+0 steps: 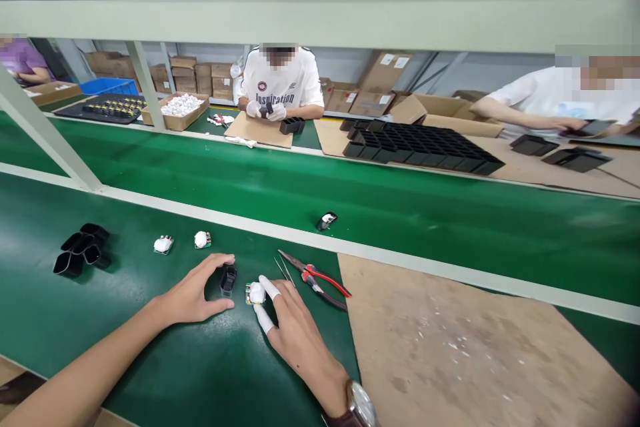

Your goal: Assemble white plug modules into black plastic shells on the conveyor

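Note:
My left hand [195, 290] curves with thumb and fingers apart around a small black plastic housing [229, 280] on the green table, without visibly gripping it. Just to the right, my right hand [290, 313], with white finger cots on thumb and forefinger, pinches the edges of a small circuit board with a white dome [256, 293]. Two similar boards, a left one [163, 245] and a right one [202, 239], lie beyond my left hand. Red-and-black long-nose pliers [315, 278] and thin metal tweezers [284, 269] lie past my right hand.
Several black cases [83, 250] stand grouped at left. A cardboard sheet [475, 347] covers the right side. One black unit [327, 220] rests on the green belt [425, 213]. Across it, people work beside a black case array [420, 143] and a box of white parts [180, 110].

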`<action>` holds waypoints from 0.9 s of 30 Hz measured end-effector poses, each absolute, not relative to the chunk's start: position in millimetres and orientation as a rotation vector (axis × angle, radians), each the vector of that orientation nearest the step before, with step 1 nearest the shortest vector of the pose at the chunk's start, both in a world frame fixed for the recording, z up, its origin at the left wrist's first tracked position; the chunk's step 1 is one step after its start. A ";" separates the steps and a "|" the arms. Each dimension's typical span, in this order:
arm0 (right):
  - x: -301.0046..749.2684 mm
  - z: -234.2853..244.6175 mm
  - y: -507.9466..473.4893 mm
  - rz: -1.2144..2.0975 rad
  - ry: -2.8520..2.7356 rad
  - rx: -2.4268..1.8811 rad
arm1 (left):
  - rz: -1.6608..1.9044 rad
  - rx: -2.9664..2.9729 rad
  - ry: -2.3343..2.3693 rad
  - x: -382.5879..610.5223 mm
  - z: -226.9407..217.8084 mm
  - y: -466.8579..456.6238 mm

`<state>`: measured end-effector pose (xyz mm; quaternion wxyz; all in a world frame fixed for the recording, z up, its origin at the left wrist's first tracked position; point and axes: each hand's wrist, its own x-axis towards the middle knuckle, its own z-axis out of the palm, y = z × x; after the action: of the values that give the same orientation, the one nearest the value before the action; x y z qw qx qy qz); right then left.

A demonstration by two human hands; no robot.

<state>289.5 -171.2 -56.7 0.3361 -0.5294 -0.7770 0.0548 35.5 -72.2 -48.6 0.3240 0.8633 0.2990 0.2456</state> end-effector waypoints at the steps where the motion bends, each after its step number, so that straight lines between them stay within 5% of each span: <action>1: 288.0 -56.4 -170.8 0.135 -2.006 -1.366 | 0.635 2.259 0.777 36.5 -49.5 -72.7; 18: 286.9 -48.8 -171.0 0.082 -1.786 -1.240 | 0.274 2.189 0.753 28.2 -28.4 -76.9; 27: 274.1 -45.5 -183.9 0.123 -1.860 -1.141 | 0.670 2.421 0.617 44.0 -42.4 -82.7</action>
<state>274.1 -183.9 -45.5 0.4599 -0.4636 -0.7557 0.0499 44.0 -82.7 -42.4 0.2738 0.9003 0.2294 0.2490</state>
